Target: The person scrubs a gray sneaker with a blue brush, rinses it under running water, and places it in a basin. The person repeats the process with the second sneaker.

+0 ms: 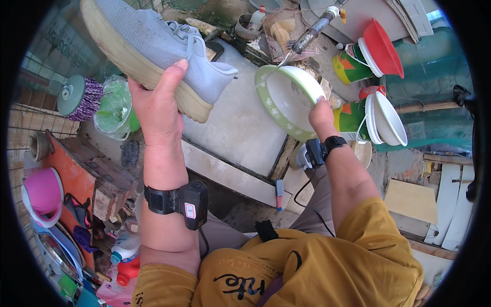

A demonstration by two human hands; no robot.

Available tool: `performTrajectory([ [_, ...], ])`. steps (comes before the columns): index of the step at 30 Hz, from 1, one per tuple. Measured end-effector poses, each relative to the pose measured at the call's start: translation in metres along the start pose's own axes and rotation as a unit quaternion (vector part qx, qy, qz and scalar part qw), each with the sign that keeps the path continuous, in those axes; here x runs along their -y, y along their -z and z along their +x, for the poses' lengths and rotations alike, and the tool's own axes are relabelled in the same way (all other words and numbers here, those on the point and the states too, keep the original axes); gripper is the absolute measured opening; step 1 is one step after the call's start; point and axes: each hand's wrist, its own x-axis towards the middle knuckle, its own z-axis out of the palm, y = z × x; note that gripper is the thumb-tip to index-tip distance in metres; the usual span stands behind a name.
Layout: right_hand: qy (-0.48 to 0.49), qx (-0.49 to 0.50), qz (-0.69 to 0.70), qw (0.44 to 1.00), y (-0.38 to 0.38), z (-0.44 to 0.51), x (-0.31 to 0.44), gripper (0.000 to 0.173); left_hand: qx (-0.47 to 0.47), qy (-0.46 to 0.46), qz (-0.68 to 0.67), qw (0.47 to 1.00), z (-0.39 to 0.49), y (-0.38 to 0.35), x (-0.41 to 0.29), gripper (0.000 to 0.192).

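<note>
My left hand (159, 99) grips a light grey-blue lace-up sneaker (153, 46) by its thick yellowed sole, with the thumb over the side of the upper. The shoe is held up at the upper left, heel towards the right. With my right hand (321, 115) I hold the rim of a pale green and white plastic basin (295, 132), tilted on its side. Water runs from the metal tap (312, 34) past the basin's far rim. Below both lies a wet stone wash slab (234, 134).
A scrub brush (279, 195) rests at the slab's near edge. Green paint buckets (351, 119) topped with basins stand at the right. A wire basket (289, 34) sits behind the tap. Bottles (126, 247) and bricks (105, 197) crowd the left. Another shoe (301, 157) shows partly beneath the basin.
</note>
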Motion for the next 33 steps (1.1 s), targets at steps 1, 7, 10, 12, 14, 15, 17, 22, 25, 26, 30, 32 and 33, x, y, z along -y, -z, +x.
performTrajectory([
  [1, -0.006, -0.006, 0.004, 1.000, -0.003, 0.001, -0.006, 0.034, -0.001, 0.007, -0.002, 1.000, 0.000, 0.000, 0.000, 0.058],
  [7, -0.205, 0.202, 0.350, 0.891, -0.023, -0.014, -0.034, 0.032, 0.002, 0.010, 0.000, 1.000, 0.001, -0.001, 0.002, 0.059],
  [10, -0.255, 0.307, 0.407, 0.822, -0.033, -0.032, -0.045, 0.030, -0.005, 0.018, 0.006, 1.000, 0.002, -0.001, 0.004, 0.059],
  [12, -0.279, 0.374, 0.460, 0.755, -0.040, -0.041, -0.054, 0.027, -0.021, 0.017, 0.013, 1.000, 0.003, -0.002, 0.005, 0.059],
  [14, -0.297, 0.442, 0.486, 0.693, -0.045, -0.052, -0.066, 0.022, -0.021, 0.019, 0.013, 1.000, 0.005, -0.001, 0.005, 0.056],
  [15, -0.306, 0.460, 0.505, 0.663, -0.049, -0.058, -0.074, 0.023, -0.021, 0.012, 0.012, 1.000, 0.005, -0.001, 0.004, 0.055],
  [17, -0.316, 0.493, 0.553, 0.593, -0.057, -0.078, -0.086, 0.023, -0.012, 0.027, 0.006, 1.000, 0.007, 0.000, 0.003, 0.051],
  [22, -0.324, 0.467, 0.677, 0.468, -0.091, -0.149, -0.087, 0.051, -0.026, 0.060, -0.058, 0.996, 0.011, 0.003, -0.001, 0.046],
  [25, -0.312, 0.437, 0.742, 0.401, -0.117, -0.146, -0.049, 0.056, -0.056, 0.067, -0.089, 0.992, 0.012, 0.003, -0.001, 0.044],
  [26, -0.290, 0.430, 0.745, 0.419, -0.127, -0.133, -0.032, 0.053, -0.065, 0.067, -0.094, 0.991, 0.011, 0.002, 0.000, 0.043],
  [30, -0.222, 0.389, 0.763, 0.466, -0.133, -0.089, -0.017, 0.046, -0.075, 0.065, -0.088, 0.991, 0.008, 0.003, -0.002, 0.043],
  [32, -0.282, 0.339, 0.749, 0.495, -0.123, -0.088, -0.037, 0.048, -0.063, 0.078, -0.078, 0.992, 0.008, 0.004, -0.003, 0.046],
  [33, -0.282, 0.318, 0.761, 0.490, -0.117, -0.093, -0.050, 0.050, -0.057, 0.083, -0.078, 0.992, 0.008, 0.004, -0.005, 0.047],
])
